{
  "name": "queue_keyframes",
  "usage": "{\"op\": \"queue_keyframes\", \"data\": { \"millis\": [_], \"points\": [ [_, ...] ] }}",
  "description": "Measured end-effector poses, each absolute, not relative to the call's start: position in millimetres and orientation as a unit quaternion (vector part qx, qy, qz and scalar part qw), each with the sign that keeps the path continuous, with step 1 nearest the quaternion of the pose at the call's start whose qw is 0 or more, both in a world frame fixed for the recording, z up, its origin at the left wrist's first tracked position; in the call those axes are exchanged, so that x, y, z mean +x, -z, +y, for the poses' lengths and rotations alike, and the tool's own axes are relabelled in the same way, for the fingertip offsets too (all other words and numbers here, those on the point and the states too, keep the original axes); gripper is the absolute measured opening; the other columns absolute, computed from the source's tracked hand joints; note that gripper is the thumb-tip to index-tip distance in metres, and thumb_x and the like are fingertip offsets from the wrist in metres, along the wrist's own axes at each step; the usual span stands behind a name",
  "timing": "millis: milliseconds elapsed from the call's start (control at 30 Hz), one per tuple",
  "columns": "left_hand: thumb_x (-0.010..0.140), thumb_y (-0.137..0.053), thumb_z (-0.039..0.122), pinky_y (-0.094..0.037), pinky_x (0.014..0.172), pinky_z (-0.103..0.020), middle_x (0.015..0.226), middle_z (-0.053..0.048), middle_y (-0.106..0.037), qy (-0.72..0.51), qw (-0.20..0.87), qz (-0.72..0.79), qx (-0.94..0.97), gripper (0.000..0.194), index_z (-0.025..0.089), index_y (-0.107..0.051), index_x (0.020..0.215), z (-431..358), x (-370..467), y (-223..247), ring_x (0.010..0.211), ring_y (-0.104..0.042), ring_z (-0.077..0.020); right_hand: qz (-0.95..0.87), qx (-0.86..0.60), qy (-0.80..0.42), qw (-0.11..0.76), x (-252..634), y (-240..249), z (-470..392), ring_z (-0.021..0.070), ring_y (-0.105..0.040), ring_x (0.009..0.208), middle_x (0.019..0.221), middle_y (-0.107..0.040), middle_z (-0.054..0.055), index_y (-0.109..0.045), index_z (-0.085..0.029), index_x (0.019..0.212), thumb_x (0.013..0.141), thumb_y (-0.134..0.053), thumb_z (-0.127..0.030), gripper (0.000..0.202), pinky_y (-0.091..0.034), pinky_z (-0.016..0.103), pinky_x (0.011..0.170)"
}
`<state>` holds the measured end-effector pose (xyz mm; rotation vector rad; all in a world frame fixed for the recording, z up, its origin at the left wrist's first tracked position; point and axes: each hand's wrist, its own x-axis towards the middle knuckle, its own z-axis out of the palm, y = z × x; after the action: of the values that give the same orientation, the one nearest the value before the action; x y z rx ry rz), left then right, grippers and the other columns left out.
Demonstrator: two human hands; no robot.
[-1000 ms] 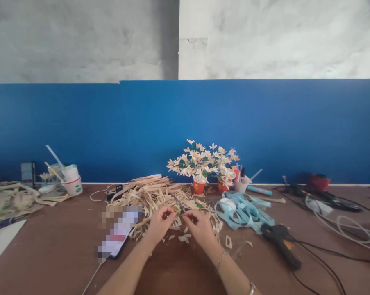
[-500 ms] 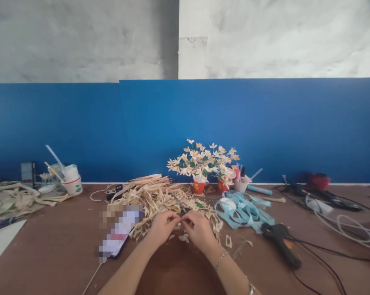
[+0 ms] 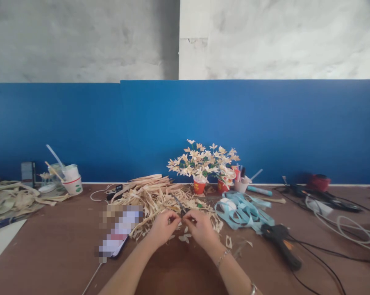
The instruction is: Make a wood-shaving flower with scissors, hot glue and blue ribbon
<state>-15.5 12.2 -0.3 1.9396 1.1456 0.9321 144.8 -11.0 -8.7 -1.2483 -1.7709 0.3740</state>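
1. Left end of the tabletop (image 3: 58, 246): leaf heap (image 3: 15, 200) by the left edge; white cup (image 3: 72, 187) holding sticks near the back edge.
2. Left of centre: phone (image 3: 120, 235), lying aslant. Its pale cable (image 3: 91, 278) runs toward the front edge. Judged risk: the left forearm could snag the cable and drag the phone.
3. Strip pile (image 3: 150, 194): dried strips from the back edge toward mid-tabletop. It crowds the space beyond the hands; a small piece dropped there would be hard to find.
4. Left hand (image 3: 162, 227): over mid-tabletop, thumb and finger brought together. Cannot tell whether anything is pinched.
5. Between and beyond the hands: dark slim tool (image 3: 178, 203), probably scissors, lying on the strips. Pale petal pieces (image 3: 185, 236) lie below the fingertips, toward the front edge. Being light, they could scatter if a wrist brushes them.
6. Right hand (image 3: 200, 229): fingertips just beside the left's, likewise drawn together; contents not discernible.
7. Back edge, right of centre: pale flowers (image 3: 203, 159) above red cups (image 3: 198, 188). Top-heavy look; a bump might tip them.
8. Right of that: blue ribbon (image 3: 243, 209), loosely looped. Glue gun (image 3: 281, 243) near it; if hot, it could mark the ribbon. Black cables (image 3: 335, 255) would hinder reaching toward the right edge.
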Motion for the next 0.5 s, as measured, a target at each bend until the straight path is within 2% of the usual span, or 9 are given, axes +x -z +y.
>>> {"op": "queue_keyframes", "data": {
  "millis": [133,333,500],
  "points": [
    [0.073,-0.051,0.033,-0.038,0.054,-0.023,0.063,-0.001,-0.06,-0.372,0.37,0.437,0.731,0.021,0.016,-0.063,0.069,14.4,-15.6,4.5,0.058,-0.05,-0.0145,-0.718,-0.507,-0.135,0.458,144.6,7.9,-10.5,0.0155,-0.053,0.063,0.065,-0.061,0.002,-0.063,-0.02,0.067,0.075,-0.054,-0.019,0.012,-0.038,0.025,0.06],
    [0.068,-0.058,0.03,-0.041,0.064,-0.026,0.07,-0.004,-0.066,-0.385,0.409,0.425,0.71,0.016,0.016,-0.066,0.071,14.8,-15.3,1.9,0.067,-0.056,-0.0175,-0.712,-0.504,-0.134,0.47,147.5,8.2,-9.2,0.0165,-0.055,0.065,0.066,-0.062,0.002,-0.065,-0.021,0.068,0.075,-0.055,-0.022,0.012,-0.039,0.026,0.061],
    [0.068,-0.058,0.031,-0.041,0.061,-0.026,0.066,-0.002,-0.064,-0.396,0.405,0.441,0.696,0.016,0.016,-0.065,0.068,13.5,-15.8,-2.1,0.063,-0.055,-0.0171,-0.687,-0.512,-0.154,0.493,147.0,7.3,-10.2,0.0175,-0.056,0.066,0.07,-0.065,0.003,-0.066,-0.021,0.07,0.074,-0.055,-0.024,0.012,-0.041,0.027,0.062]
  ]
}}
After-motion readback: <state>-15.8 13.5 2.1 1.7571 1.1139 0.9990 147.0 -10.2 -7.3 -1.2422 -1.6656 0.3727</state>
